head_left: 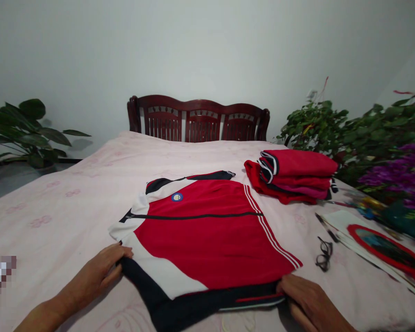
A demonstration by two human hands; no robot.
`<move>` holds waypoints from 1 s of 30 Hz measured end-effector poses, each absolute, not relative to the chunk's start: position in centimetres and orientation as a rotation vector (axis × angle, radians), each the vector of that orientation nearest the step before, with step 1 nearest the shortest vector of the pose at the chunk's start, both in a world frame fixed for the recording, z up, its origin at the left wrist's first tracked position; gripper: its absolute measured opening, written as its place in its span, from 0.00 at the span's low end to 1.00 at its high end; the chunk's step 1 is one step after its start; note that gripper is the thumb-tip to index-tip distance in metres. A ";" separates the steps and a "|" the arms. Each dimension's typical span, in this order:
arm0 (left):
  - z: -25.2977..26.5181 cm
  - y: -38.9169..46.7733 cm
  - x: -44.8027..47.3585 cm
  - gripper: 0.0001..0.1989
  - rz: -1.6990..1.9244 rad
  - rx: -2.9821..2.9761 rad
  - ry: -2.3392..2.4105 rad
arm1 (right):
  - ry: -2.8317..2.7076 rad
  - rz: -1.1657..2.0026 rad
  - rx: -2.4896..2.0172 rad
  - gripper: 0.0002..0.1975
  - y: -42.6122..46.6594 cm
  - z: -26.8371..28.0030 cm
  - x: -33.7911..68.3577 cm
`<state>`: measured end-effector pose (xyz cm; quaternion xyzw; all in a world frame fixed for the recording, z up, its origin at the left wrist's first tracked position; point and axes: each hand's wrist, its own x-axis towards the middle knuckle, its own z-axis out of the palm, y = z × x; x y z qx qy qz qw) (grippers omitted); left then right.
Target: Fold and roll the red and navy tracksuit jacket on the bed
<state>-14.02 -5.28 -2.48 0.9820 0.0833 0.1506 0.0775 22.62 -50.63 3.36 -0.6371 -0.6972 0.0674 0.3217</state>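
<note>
Left hand (108, 262) and right hand (306, 297) (both curled closed) grip the red jacket (200, 244) by its dark sleeve (180, 310)

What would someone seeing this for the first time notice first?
Probably the red, white and dark zip-front jacket, spread on the pale pink floral bedsheet, with the left hand and right hand both at its near sleeve. Next might come the stack of folded red clothes beyond it to the right, and the carved dark-red wooden headboard at the far end.
</note>
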 end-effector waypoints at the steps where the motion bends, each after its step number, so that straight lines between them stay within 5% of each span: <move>1: -2.5 -5.3 -13.9 0.14 0.429 3.011 0.202 | -1.829 0.173 -1.714 0.14 -50.8 3.2 22.4; 6: -1.6 -5.6 -13.1 0.20 0.502 3.191 -0.035 | -1.927 0.024 -2.133 0.33 -50.5 1.2 22.5; 10: -1.1 -5.4 -13.1 0.17 0.562 3.230 -0.131 | -2.143 -0.028 -2.587 0.20 -49.5 1.4 23.0; 13: -1.2 -5.0 -13.3 0.17 0.602 3.199 -0.127 | -2.013 -0.068 -2.324 0.10 -49.3 2.3 23.0; 17: -1.4 -4.8 -13.8 0.20 0.587 3.241 -0.174 | -1.835 0.207 -1.876 0.23 -50.4 3.2 23.6; 25: -1.4 -6.9 -14.5 0.24 0.631 3.252 -0.020 | -1.833 0.123 -1.786 0.22 -50.7 4.2 26.9; 30: -1.6 -6.8 -14.0 0.17 0.682 3.158 0.048 | -1.827 0.120 -1.719 0.16 -49.8 1.6 27.9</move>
